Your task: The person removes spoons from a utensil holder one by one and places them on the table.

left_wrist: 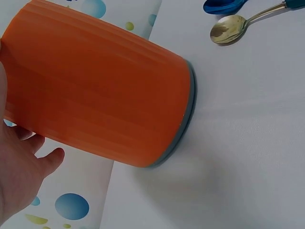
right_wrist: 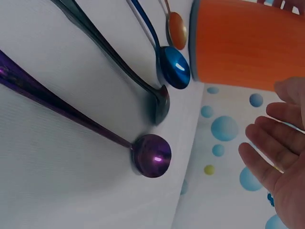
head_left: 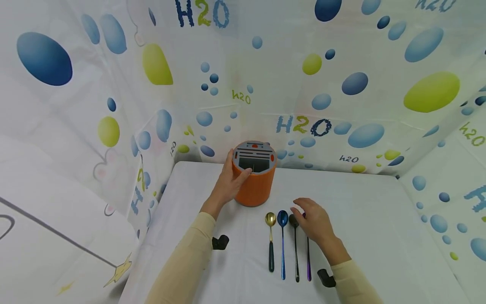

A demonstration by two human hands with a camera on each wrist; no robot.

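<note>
My left hand (head_left: 227, 182) grips an orange utensil holder (head_left: 253, 191) with a grey slotted top, thumb over the rim and fingers around its left side. The left wrist view shows its grey base edge. My right hand (head_left: 316, 220) is over the spoon row, fingers loosely extended with nothing in them. Nearest it is a purple spoon (right_wrist: 152, 155), whose bowl is mostly hidden by that hand in the head view. To the left lie a dark spoon (head_left: 295, 245), a blue spoon (head_left: 282, 218) and a gold spoon with a green handle (head_left: 271, 219), bowls toward the holder.
A white cloth covers the table (head_left: 360, 219). Behind it and at both sides hang white sheets (head_left: 265, 76) printed with blue and green bubbles. The holder stands near the table's back edge.
</note>
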